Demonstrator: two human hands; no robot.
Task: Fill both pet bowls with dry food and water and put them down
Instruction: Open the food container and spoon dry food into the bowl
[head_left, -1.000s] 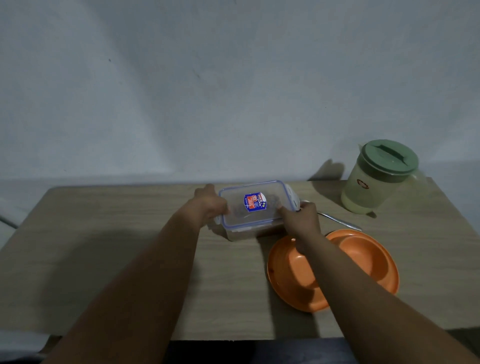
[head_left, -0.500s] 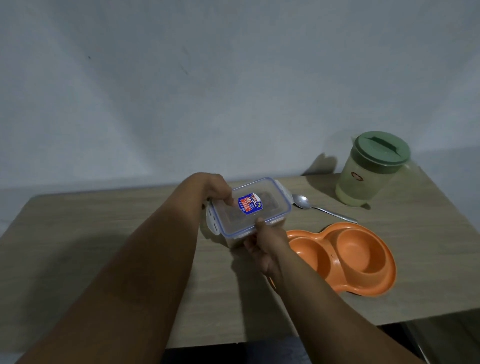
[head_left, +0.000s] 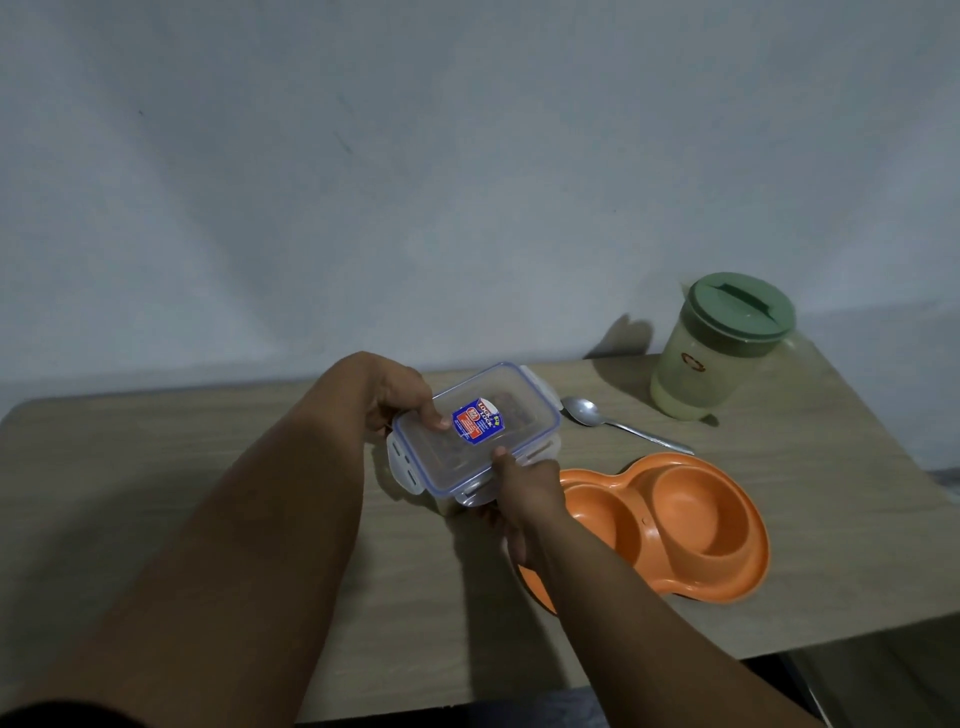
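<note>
A clear plastic food container (head_left: 514, 405) with a blue-rimmed lid and a blue label stands at the middle of the table, dark dry food dimly visible inside. My left hand (head_left: 395, 395) grips its far left end, thumb on the lid. My right hand (head_left: 524, 493) pinches the clip flap on its near side. An orange double pet bowl (head_left: 691, 525) lies to the right of the container, both cups empty, its near left part hidden by my right forearm. A pale jug with a green lid (head_left: 722, 343) stands at the back right.
A metal spoon (head_left: 613, 423) lies between the container and the jug. The wooden table (head_left: 156, 493) stands against a grey wall, its front edge close to me and its right edge just past the bowl.
My right hand moved from the container's right end to its near side and now holds the flap there. The left-end flap now hangs loose. The view shifted, uncovering the bowl and spoon.
</note>
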